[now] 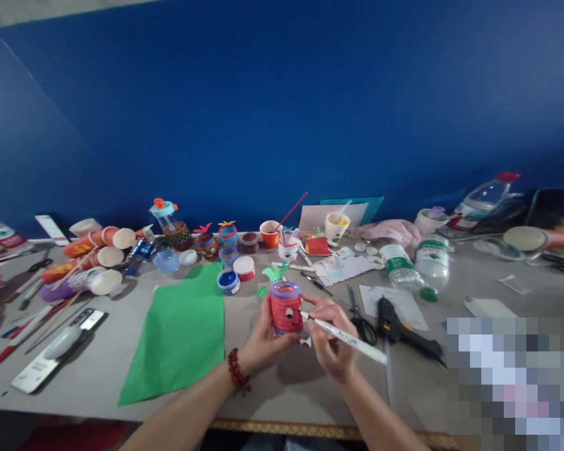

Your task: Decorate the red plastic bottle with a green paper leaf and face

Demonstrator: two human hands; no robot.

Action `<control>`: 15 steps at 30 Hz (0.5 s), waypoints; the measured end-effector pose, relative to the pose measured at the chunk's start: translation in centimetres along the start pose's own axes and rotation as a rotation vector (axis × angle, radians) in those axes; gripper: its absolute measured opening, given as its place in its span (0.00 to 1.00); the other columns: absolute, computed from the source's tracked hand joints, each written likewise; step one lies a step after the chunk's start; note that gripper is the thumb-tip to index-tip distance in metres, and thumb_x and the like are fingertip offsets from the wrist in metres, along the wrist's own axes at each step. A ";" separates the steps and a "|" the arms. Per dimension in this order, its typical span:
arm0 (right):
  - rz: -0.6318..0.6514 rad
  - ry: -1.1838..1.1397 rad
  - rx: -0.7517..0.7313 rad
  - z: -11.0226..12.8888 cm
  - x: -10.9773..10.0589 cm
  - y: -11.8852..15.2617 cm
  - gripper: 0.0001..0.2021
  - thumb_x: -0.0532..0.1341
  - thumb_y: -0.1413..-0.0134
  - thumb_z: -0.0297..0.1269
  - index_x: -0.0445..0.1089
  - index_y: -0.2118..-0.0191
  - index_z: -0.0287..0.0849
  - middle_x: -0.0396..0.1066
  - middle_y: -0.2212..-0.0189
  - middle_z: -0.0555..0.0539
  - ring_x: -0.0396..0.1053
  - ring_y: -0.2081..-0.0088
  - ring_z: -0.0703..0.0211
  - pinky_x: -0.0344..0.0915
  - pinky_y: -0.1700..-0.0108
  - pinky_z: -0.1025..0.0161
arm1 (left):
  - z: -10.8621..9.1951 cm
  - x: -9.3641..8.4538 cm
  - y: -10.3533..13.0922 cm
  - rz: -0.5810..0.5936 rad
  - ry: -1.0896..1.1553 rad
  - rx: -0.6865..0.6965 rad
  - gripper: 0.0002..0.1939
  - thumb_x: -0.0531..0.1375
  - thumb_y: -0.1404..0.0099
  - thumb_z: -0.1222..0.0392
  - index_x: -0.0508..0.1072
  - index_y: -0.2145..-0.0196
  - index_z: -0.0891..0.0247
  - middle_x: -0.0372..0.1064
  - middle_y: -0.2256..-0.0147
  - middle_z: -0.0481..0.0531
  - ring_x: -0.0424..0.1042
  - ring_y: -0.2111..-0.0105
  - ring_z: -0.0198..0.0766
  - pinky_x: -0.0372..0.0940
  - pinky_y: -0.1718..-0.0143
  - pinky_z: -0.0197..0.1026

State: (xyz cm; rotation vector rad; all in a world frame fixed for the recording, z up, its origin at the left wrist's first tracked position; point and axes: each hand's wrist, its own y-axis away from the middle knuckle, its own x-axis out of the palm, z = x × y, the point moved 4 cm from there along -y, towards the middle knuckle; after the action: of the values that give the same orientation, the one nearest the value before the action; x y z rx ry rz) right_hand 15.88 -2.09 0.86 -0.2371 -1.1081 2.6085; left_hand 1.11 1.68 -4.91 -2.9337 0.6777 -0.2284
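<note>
My left hand [259,341] is wrapped round a small clear jar [286,308] covered in red, keeping it upright just above the table. The jar carries a googly eye and dark drawn marks like a face. Green leaf-shaped pieces [275,272] show at its rim. My right hand [333,338] pinches a white marker pen [350,339], its tip at the right side of the jar's face. Beneath the hands lies a small white scrap [305,342]. A red bead bracelet [237,369] circles my left wrist.
Left of the jar lies a green sheet [178,338]. Scissors [361,319] and a black glue gun [407,329] lie to the right. Paint pots [228,282], decorated jars, paper cups [269,234] and plastic bottles [398,266] line the back, before a blue wall [282,113].
</note>
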 end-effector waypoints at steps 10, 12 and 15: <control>-0.004 0.061 -0.007 -0.3 0.4 0.1 0.09 0.59 0.52 0.24 0.68 0.66 0.46 0.69 0.71 0.49 0.73 0.63 0.51 0.71 0.55 0.47 | -0.5 0.3 -0.2 -0.007 0.012 0.007 0.52 0.69 0.46 0.54 0.41 0.34 0.57 0.61 0.43 0.60 0.64 0.45 0.50 0.60 0.42 0.52; 0.006 0.073 -0.007 -0.2 0.4 0.0 0.09 0.59 0.52 0.24 0.68 0.67 0.46 0.68 0.71 0.49 0.73 0.62 0.50 0.71 0.55 0.47 | -0.5 0.3 -0.1 -0.004 0.015 0.007 0.52 0.69 0.46 0.54 0.41 0.34 0.57 0.61 0.43 0.60 0.64 0.44 0.50 0.60 0.42 0.52; 0.018 0.089 -0.009 0.0 0.4 -0.1 0.10 0.58 0.52 0.23 0.68 0.66 0.46 0.68 0.70 0.49 0.73 0.60 0.49 0.71 0.55 0.48 | -0.4 0.3 -0.1 0.009 0.017 0.012 0.51 0.69 0.45 0.55 0.41 0.34 0.57 0.59 0.41 0.61 0.63 0.43 0.50 0.59 0.41 0.52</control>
State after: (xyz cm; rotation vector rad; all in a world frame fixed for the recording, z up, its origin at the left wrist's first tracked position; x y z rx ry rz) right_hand 15.50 -1.86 0.93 -0.3630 -1.0926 2.5823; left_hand 1.31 1.60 -4.51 -2.9198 0.6893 -0.2556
